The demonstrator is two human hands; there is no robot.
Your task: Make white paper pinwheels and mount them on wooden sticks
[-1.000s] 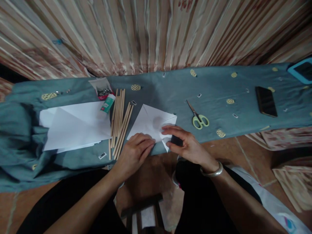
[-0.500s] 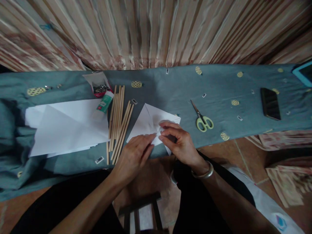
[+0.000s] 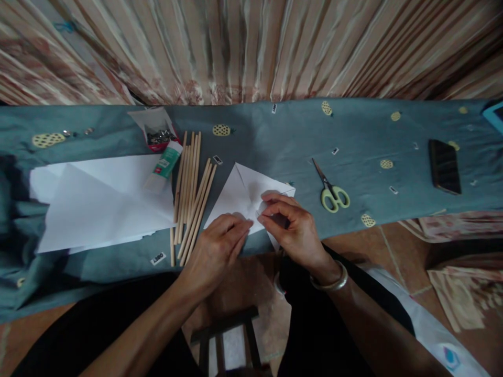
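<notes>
Since the earliest frame, the right hand (image 3: 301, 233) has moved closer to the left hand (image 3: 216, 246), and its thumb and forefinger, which stood apart, now meet at the tips. They look clamped on a small flap of the folded white paper (image 3: 230, 199). The fingers of the left hand are together and press at the near edge of this paper; whether its thumb also grips the sheet from below, I cannot tell. The paper is lying on the blue-green cloth (image 3: 267, 131), just to the right of the wooden sticks (image 3: 192, 193). One corner points away from the person, towards the pleated curtain (image 3: 236, 52), another points to the right, and a third to the near left; the hands cover part of it, so its long axis is not clear. Its surface is smooth and matt, with straight creases. The sticks are thin, round and pale, mostly pointing away from the person. Left of them is a stack of white sheets (image 3: 106, 204), on which a green-and-white tube (image 3: 165, 161) lies at a slant. To the right of the paper, well apart from it, the scissors (image 3: 328, 186) have metal blades pointing away and slightly left, and rounded, light green handles.
</notes>
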